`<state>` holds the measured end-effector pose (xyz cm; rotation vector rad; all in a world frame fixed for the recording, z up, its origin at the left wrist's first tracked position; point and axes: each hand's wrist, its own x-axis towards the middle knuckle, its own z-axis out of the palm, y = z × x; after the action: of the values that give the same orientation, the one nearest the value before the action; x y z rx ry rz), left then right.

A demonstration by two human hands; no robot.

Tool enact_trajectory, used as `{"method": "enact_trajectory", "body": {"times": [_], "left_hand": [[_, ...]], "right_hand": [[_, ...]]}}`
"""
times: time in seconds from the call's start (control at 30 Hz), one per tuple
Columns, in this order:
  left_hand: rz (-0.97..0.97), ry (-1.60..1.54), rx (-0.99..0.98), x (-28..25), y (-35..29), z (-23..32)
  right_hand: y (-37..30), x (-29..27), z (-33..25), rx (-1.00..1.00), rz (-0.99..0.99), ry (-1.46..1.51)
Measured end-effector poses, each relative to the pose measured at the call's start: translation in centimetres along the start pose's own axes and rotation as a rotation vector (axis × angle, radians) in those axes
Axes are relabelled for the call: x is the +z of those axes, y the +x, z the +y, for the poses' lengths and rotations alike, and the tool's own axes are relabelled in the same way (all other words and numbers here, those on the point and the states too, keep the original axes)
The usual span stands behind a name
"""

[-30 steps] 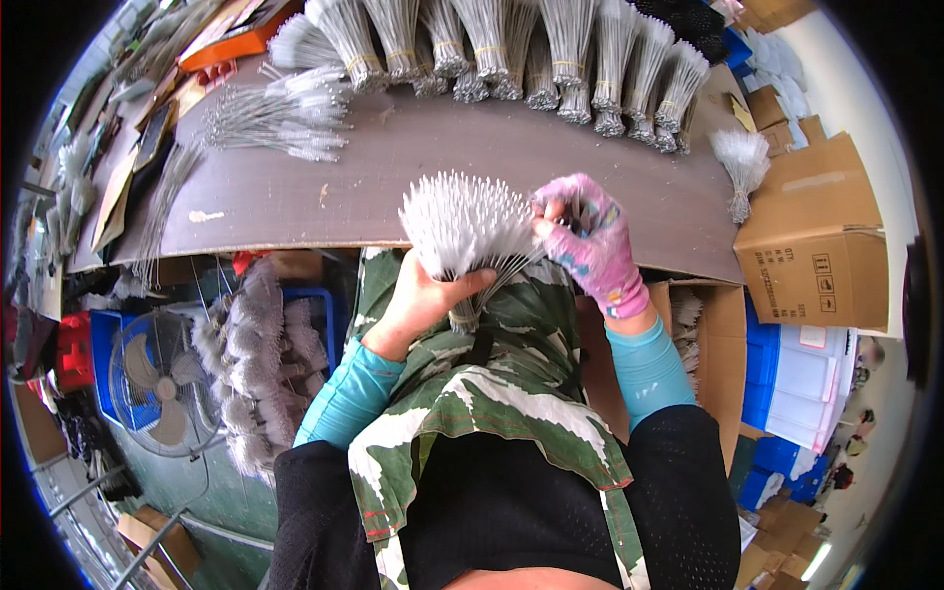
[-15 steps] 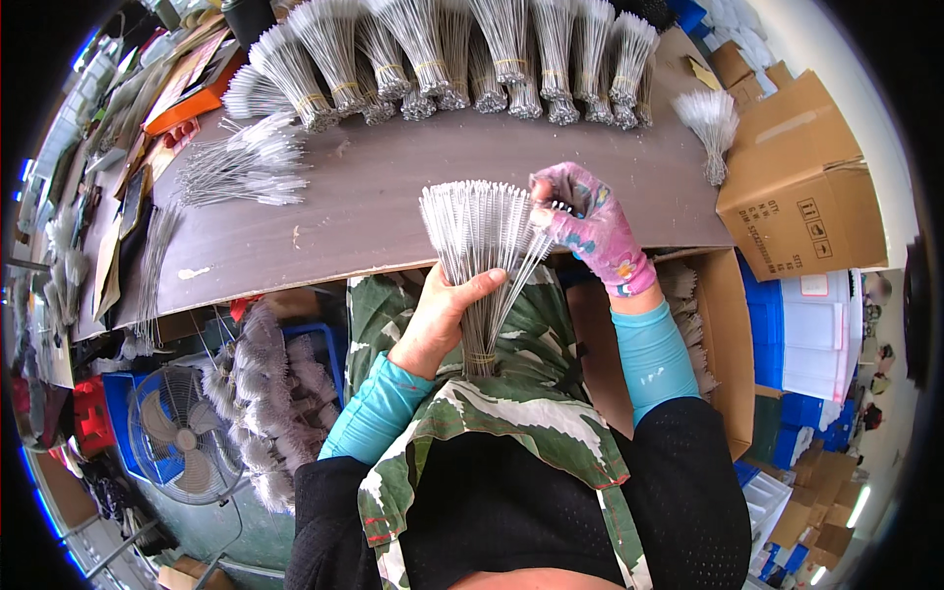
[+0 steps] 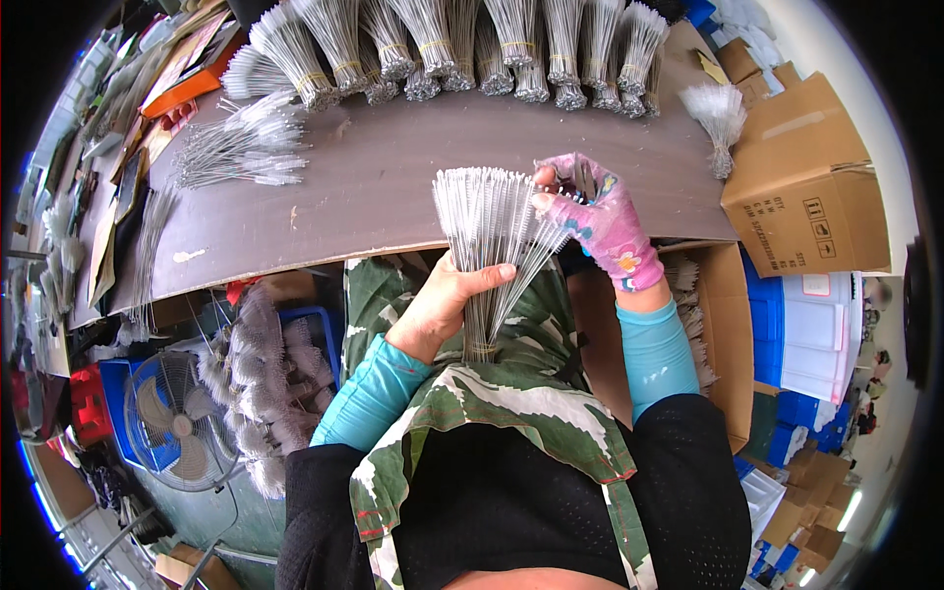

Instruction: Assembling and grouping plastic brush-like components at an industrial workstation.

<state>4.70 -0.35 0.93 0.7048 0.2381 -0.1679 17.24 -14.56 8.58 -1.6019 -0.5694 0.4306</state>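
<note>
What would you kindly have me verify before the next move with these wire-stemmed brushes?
1. Left hand around the brush bundle: ok, thumb across the stems.
2. Yellow band at the bundle's lower end: ok, visible around the stems.
3. Bundle tight along its top: not ok, several splayed brushes lean rightward.
4. Right hand touching those brushes: cannot tell.
5. Dark metal object in the right hand: cannot tell its kind, partly hidden.
</note>
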Motion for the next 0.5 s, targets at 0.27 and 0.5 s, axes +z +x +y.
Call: {"method": "enact_trajectory", "body": {"times": [0.27,0.5], "left_hand": [[-0.021,-0.059,-0.041,-0.4,-0.2,0.1],[-0.011,-0.019,-0.022,-0.5,0.1,-0.6]], "right_hand": [[0.0,0.2,-0.4,-0.051,-0.11,-0.019],[0.2,0.5,0.3,0.175,-0.029,-0.124]]}}
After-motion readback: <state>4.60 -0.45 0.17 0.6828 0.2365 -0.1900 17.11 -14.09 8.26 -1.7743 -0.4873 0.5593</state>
